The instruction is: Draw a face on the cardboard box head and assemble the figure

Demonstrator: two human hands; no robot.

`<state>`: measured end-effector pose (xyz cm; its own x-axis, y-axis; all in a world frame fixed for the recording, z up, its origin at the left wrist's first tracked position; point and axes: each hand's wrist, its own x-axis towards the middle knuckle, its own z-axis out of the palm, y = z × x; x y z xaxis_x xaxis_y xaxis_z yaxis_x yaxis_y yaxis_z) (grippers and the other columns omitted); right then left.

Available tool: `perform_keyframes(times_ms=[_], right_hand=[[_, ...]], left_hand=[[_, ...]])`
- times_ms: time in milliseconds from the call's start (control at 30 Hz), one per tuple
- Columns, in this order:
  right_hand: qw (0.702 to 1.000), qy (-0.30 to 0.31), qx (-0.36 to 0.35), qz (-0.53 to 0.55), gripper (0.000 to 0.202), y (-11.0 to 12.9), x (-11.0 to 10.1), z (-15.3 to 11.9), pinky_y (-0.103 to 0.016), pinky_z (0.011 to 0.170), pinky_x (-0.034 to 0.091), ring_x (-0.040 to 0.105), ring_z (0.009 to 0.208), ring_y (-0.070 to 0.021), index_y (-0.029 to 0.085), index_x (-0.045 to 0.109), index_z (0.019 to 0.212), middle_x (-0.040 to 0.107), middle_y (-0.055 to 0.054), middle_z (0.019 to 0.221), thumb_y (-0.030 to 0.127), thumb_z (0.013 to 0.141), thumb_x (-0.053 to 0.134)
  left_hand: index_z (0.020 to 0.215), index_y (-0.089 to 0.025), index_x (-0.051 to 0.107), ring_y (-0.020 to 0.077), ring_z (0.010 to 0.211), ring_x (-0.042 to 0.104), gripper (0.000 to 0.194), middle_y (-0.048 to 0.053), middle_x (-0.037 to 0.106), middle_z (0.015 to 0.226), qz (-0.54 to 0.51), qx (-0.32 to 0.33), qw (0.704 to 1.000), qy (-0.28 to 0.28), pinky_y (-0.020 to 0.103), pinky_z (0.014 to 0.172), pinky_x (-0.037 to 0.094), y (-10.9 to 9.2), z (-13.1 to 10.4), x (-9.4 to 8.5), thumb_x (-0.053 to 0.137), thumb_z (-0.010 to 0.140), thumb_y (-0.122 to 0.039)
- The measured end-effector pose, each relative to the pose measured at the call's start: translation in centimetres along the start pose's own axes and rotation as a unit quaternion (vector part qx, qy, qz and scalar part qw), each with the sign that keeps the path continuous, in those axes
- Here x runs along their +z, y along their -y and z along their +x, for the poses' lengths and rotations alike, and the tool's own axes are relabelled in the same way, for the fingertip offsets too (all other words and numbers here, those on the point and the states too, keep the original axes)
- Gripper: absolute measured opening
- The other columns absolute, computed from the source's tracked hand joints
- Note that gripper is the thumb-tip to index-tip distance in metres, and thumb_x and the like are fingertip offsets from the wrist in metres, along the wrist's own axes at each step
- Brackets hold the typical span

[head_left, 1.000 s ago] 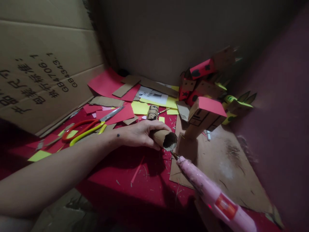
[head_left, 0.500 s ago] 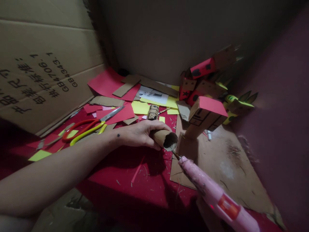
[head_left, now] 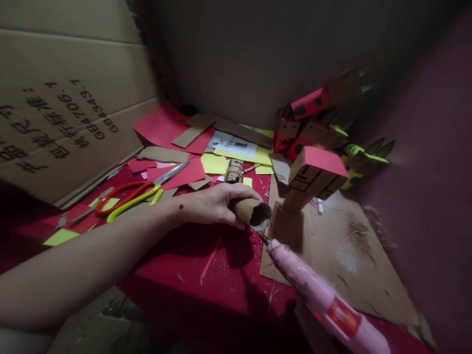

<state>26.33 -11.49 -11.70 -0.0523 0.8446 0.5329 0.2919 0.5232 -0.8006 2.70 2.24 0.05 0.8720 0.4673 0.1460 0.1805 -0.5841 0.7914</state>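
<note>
My left hand (head_left: 216,204) is wrapped round a brown cardboard tube (head_left: 245,210), its open end facing right and toward me. A pink glue gun (head_left: 302,275) comes in from the lower right, its metal tip at the lower rim of the tube's open end. The hand on the glue gun lies out of sight below the frame. Just right of the tube, a cardboard piece with a red top and black lines (head_left: 319,172) stands on a cardboard sheet (head_left: 339,250). Behind my left hand lies a small patterned cardboard roll (head_left: 234,171).
Scissors with red and yellow handles (head_left: 129,196) lie left, among red and yellow paper scraps. A large printed cardboard panel (head_left: 73,98) rises at the left. Red, brown and yellow cardboard figures (head_left: 309,105) stand at the back right. A white stick (head_left: 319,206) lies on the sheet.
The glue gun has shifted slightly left and down, its tip moving along the tube's lower rim. My left hand and the tube have barely moved.
</note>
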Motion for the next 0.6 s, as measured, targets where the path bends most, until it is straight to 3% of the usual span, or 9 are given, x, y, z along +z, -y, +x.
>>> perform_keyframes(times_ms=[200,367,500,600], right_hand=[[0.999,-0.035,0.008,-0.018,0.026,-0.2,0.9,-1.1,-0.025,0.063,0.063,0.075,0.089,-0.0213,0.034,0.072,0.116,0.075,0.000,0.104,0.031,0.094,0.058],[1.000,-0.016,0.002,-0.018,0.026,-0.3,0.1,-0.6,-0.031,0.068,0.061,0.070,0.083,-0.0160,0.019,0.064,0.114,0.071,-0.006,0.105,0.035,0.095,0.061],[1.000,-0.005,0.000,-0.020,0.017,-0.6,-0.9,1.2,-0.025,0.057,0.061,0.074,0.081,-0.0186,0.031,0.073,0.106,0.074,-0.001,0.099,0.028,0.091,0.065],[1.000,-0.003,-0.008,-0.016,0.023,-0.7,-0.8,1.9,-0.022,0.047,0.061,0.076,0.077,-0.0208,0.037,0.077,0.102,0.075,0.001,0.091,0.023,0.086,0.067]], left_hand=[[0.113,-0.018,0.064,0.0196,0.104,0.061,0.041,0.005,0.065,0.110,-0.004,0.004,1.000,-0.001,0.029,0.092,0.044,0.0,0.0,0.0,0.076,0.074,-0.013],[0.112,-0.019,0.065,0.0193,0.103,0.061,0.040,0.005,0.065,0.109,-0.009,0.004,1.000,-0.001,0.029,0.092,0.044,0.0,0.0,0.0,0.076,0.074,-0.012],[0.112,-0.020,0.064,0.0198,0.104,0.061,0.040,0.005,0.065,0.109,-0.009,0.004,1.000,0.001,0.030,0.092,0.044,0.0,0.0,0.0,0.076,0.074,-0.014],[0.112,-0.020,0.064,0.0200,0.104,0.061,0.039,0.005,0.065,0.109,-0.006,0.003,1.000,0.002,0.031,0.092,0.044,0.0,0.0,0.0,0.076,0.075,-0.015]])
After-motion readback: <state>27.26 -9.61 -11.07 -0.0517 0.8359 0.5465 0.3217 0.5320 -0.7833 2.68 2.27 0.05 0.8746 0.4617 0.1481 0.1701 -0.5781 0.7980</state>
